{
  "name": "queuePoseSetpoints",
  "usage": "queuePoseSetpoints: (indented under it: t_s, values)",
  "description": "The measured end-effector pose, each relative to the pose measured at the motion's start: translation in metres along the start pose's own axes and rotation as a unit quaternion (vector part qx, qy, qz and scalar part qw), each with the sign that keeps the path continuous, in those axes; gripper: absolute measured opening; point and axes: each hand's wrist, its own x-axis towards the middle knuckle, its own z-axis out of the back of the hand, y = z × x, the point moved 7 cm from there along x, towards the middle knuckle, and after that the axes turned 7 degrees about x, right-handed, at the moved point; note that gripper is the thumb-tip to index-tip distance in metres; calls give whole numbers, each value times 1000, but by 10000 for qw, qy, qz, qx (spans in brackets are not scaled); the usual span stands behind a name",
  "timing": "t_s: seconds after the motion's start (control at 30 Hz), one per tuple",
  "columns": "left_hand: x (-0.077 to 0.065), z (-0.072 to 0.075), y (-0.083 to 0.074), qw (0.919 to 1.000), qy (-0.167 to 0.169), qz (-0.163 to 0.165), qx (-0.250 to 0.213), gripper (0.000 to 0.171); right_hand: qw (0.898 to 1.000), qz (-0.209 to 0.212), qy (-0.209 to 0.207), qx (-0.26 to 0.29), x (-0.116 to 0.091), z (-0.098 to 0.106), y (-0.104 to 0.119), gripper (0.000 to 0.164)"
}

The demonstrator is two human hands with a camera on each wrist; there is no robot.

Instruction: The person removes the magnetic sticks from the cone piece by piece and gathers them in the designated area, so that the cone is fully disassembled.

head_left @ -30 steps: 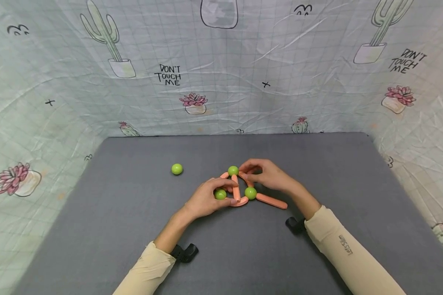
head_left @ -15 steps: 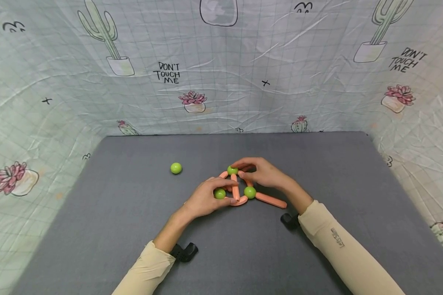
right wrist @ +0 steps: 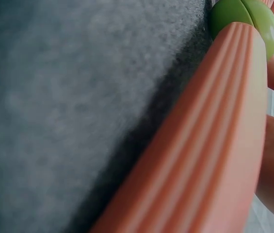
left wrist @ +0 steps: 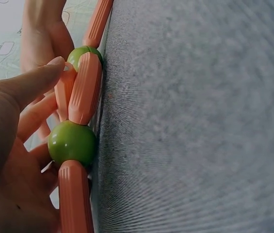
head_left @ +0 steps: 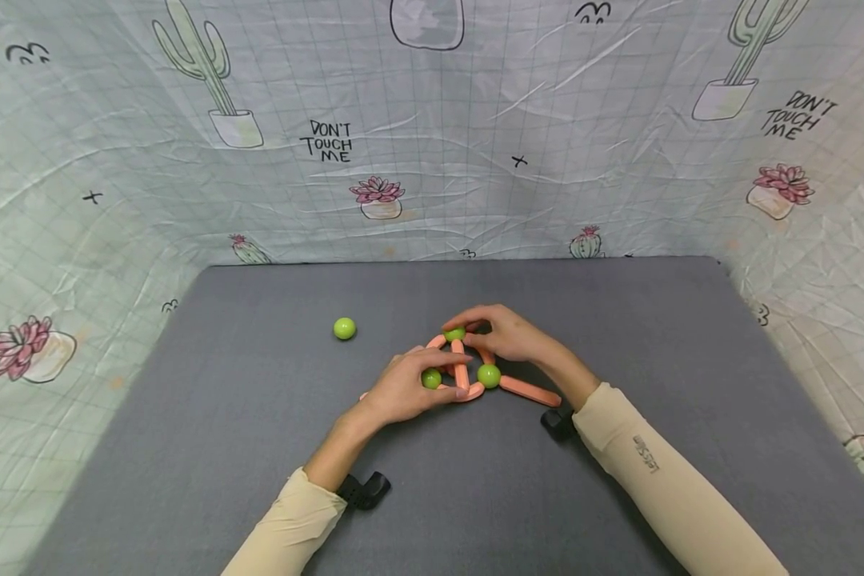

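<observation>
Orange ribbed rods and green balls form a joined, roughly triangular toy frame on the grey table. My left hand (head_left: 403, 386) reaches over the left green ball (head_left: 430, 378) and pinches an orange rod (head_left: 461, 376) between thumb and fingers. In the left wrist view, that rod's free end (left wrist: 67, 68) shows at the thumb tip. My right hand (head_left: 511, 334) holds the far green ball (head_left: 454, 333), fingers over its top and thumb beside it. The right green ball (head_left: 489, 376) joins a curved rod (head_left: 472, 393) and a straight outward rod (head_left: 530, 391).
A loose green ball (head_left: 344, 328) lies to the left, apart from the frame. Another rod (left wrist: 76, 196) runs outward from the left ball, mostly hidden under my left hand in the head view. A patterned cloth (head_left: 432, 120) hangs behind the grey table (head_left: 446, 504).
My right hand has moved left from the curved rod on the far right side onto the far green ball. My left hand keeps its pinch on the rod in nearly the same spot.
</observation>
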Motion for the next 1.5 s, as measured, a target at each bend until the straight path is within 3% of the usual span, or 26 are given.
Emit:
queuePoseSetpoints:
  t_s: [0.43,0.73,1.07,1.5]
  values:
    - [3,-1,-2,9998,-54,149,-114,37,9998,42,-79,-161,3,3,-1,33]
    - [4,-2,-6,9996,-127,225,104,49,9998,85,-35,-149,3,3,-2,32]
    - [3,-2,1,9982,-135,545,-195,41,9997,171,-51,-185,3,2,-2,33]
    - [1,-4,5,9977,-106,569,-342,43,9993,246,-45,-271,3,0,-3,33]
